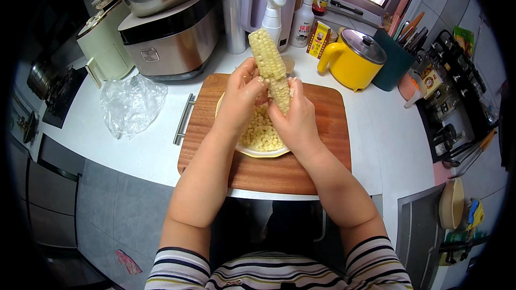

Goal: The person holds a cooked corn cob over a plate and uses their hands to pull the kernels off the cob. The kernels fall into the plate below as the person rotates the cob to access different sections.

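Note:
A pale yellow corn cob is held up at a slant in both hands. Plump kernels cover its upper part, while the lower part between my hands looks stripped. My left hand is closed at the cob's left side, its thumb against the kernels, with loose bits on the fingers. Gripping the lower end from the right is my right hand. Below them, a white plate with a yellowish rim holds a heap of loose kernels. My hands partly hide this plate, which rests on a wooden cutting board.
A crumpled clear plastic bag and a metal handle lie left of the board. Behind stand a rice cooker, a spray bottle and a yellow electric pot. A dark green utensil holder is at the right.

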Motion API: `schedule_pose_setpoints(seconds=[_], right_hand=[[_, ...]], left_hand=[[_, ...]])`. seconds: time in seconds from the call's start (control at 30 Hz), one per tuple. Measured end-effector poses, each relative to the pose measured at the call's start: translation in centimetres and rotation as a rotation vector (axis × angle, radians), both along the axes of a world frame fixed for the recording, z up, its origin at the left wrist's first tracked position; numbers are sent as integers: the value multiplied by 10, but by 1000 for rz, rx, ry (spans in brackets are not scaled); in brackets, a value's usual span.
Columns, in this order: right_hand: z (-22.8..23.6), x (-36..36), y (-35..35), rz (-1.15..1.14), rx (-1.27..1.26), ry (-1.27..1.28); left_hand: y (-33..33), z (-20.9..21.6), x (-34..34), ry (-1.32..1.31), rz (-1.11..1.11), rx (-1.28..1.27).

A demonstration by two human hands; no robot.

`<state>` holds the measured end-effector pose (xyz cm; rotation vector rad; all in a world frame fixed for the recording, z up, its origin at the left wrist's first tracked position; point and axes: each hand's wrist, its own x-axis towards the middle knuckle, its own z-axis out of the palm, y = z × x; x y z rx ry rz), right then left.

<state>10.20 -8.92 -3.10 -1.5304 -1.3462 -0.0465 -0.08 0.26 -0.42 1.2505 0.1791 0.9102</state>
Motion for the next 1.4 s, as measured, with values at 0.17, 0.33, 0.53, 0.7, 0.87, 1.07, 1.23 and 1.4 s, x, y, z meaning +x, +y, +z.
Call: schedule_pose_setpoints(seconds=[0.17,0.33,0.53,0.7,0.87,1.07,1.23,1.4], right_hand=[[3,-1,0,-4,17,22],[4,-1,0,13,51,16],[3,3,1,95,64,74],[4,0,3,-39,-24,161],[1,2,3,66,25,95],[1,-1,3,66,-19,150],[3,0,2,99,15,147],[4,-2,2,88,2,113]], left_hand=[[2,-1,-2,-49,-66,-32],[-5,7,-1,33,8,-29],[5,-2,-1,20,-7,-20],[-5,2,5,209,227,186],[0,-2,3,100,157,160],[-4,0,6,114,141,163],[-4,3,3,123,106,179],[-4,0,3,102,127,209]])
